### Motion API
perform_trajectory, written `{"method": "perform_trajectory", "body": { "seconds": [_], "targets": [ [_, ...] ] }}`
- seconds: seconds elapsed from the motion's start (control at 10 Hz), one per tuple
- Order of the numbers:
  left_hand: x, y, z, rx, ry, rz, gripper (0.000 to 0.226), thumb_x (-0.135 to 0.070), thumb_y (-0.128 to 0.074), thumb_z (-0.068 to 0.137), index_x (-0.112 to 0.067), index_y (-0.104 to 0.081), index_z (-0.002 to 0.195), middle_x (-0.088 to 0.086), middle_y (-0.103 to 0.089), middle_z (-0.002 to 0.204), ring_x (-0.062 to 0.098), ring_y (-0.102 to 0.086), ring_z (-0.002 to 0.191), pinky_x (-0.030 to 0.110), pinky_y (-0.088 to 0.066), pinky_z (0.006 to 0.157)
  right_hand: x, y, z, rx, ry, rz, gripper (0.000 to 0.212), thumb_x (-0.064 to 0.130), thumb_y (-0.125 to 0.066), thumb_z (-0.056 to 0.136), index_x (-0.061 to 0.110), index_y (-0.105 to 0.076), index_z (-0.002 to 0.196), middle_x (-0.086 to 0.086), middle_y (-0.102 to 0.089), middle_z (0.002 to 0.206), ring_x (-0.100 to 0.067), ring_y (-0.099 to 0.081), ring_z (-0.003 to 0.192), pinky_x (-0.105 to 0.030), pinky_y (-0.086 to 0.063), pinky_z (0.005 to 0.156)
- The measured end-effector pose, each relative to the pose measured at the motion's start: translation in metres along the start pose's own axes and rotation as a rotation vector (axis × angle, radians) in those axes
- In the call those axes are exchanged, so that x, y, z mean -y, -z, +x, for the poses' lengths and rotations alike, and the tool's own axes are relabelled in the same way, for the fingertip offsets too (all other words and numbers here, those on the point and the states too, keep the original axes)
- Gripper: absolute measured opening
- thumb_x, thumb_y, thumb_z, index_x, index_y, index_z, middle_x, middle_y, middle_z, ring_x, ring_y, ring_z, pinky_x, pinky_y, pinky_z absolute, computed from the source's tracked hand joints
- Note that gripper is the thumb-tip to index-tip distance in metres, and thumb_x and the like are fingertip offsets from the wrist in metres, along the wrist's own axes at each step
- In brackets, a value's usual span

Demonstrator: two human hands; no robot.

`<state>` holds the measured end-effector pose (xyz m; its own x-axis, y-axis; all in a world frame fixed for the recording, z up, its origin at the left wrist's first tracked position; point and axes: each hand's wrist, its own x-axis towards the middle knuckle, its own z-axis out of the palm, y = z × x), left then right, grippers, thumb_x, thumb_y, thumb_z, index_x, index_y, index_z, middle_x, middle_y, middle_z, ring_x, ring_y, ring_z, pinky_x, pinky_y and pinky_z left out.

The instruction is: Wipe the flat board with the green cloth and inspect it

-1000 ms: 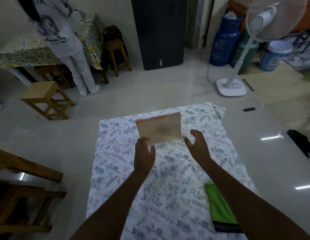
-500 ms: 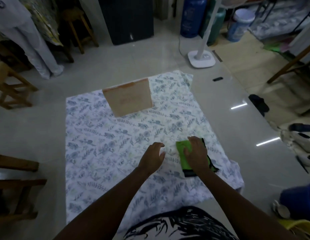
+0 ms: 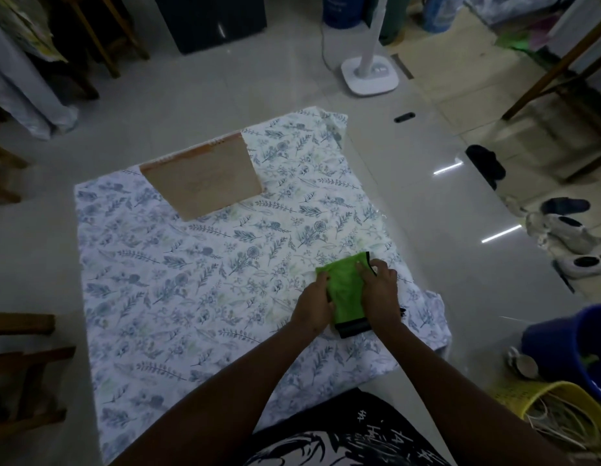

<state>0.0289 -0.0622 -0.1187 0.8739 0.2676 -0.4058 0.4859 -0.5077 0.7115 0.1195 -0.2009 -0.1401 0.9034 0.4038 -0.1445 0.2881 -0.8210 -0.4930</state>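
Left hand [image 3: 314, 306] and right hand [image 3: 379, 292] both pinched on the green cloth [image 3: 347, 290], one per side, probably gathering it into a pad for wiping. Cloth sits near the right edge of the floral sheet [image 3: 191, 280] spread on the floor. Flat board [image 3: 203, 178] lies untouched at the sheet's far edge, well apart; wiping not begun.
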Motion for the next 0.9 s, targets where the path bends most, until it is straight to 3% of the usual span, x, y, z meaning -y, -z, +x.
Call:
{"method": "perform_trajectory", "body": {
  "seconds": [0.2, 0.3, 0.4, 0.6, 0.8, 0.9],
  "targets": [
    [-0.005, 0.000, -0.003, -0.032, 0.022, -0.021, 0.051, -0.002, -0.064, 0.082, -0.009, -0.048, 0.129, 0.010, -0.068, 0.101, 0.020, -0.064, 0.082, 0.029, -0.051, 0.064, -0.004, -0.006, -0.004, -0.089, 0.036, -0.078, 0.039, 0.001, -0.049, 0.088, 0.012, -0.064, 0.122, -0.021, -0.058, 0.124, -0.039, -0.051, 0.100, -0.047, -0.051, 0.078],
    [-0.005, 0.005, -0.006, -0.069, -0.003, -0.037, 0.044, -0.006, -0.063, 0.085, -0.010, -0.052, 0.127, 0.000, -0.062, 0.095, 0.012, -0.056, 0.078, 0.014, -0.040, 0.060, 0.003, -0.002, -0.001, -0.130, 0.019, -0.109, 0.042, 0.004, -0.045, 0.083, 0.013, -0.065, 0.118, -0.018, -0.057, 0.126, -0.038, -0.051, 0.106, -0.049, -0.047, 0.083],
    [0.001, 0.022, -0.010, -0.160, -0.036, 0.013, 0.039, -0.017, -0.060, 0.089, -0.015, -0.053, 0.127, 0.000, -0.061, 0.108, 0.016, -0.057, 0.095, 0.020, -0.045, 0.074, 0.023, 0.006, 0.011, -0.124, 0.127, -0.078, 0.045, -0.004, -0.060, 0.075, 0.010, -0.064, 0.117, -0.016, -0.055, 0.130, -0.036, -0.051, 0.116, -0.054, -0.047, 0.088],
    [0.006, 0.096, -0.002, -0.393, -0.092, 0.269, 0.045, -0.018, -0.060, 0.090, -0.008, -0.053, 0.133, 0.012, -0.057, 0.133, 0.027, -0.050, 0.126, 0.038, -0.042, 0.105, 0.093, 0.016, 0.059, -0.162, 0.494, 0.020, 0.047, 0.000, -0.057, 0.082, 0.009, -0.059, 0.128, -0.014, -0.056, 0.137, -0.031, -0.050, 0.127, -0.045, -0.045, 0.095],
    [-0.022, 0.224, 0.008, -0.628, -0.136, 0.451, 0.052, -0.020, -0.057, 0.093, -0.005, -0.043, 0.141, 0.015, -0.045, 0.148, 0.030, -0.035, 0.141, 0.040, -0.025, 0.118, 0.212, 0.060, 0.115, -0.210, 0.675, 0.009, 0.055, 0.009, -0.061, 0.083, 0.006, -0.050, 0.137, -0.015, -0.049, 0.144, -0.031, -0.042, 0.136, -0.047, -0.040, 0.104],
    [-0.038, 0.278, 0.008, -0.658, -0.115, 0.538, 0.057, -0.023, -0.056, 0.093, -0.007, -0.038, 0.145, 0.013, -0.039, 0.153, 0.031, -0.029, 0.144, 0.041, -0.023, 0.118, 0.259, 0.087, 0.134, -0.201, 0.687, -0.060, 0.059, 0.018, -0.057, 0.089, 0.006, -0.040, 0.144, -0.013, -0.039, 0.152, -0.030, -0.033, 0.142, -0.051, -0.033, 0.110]
  ]
}}
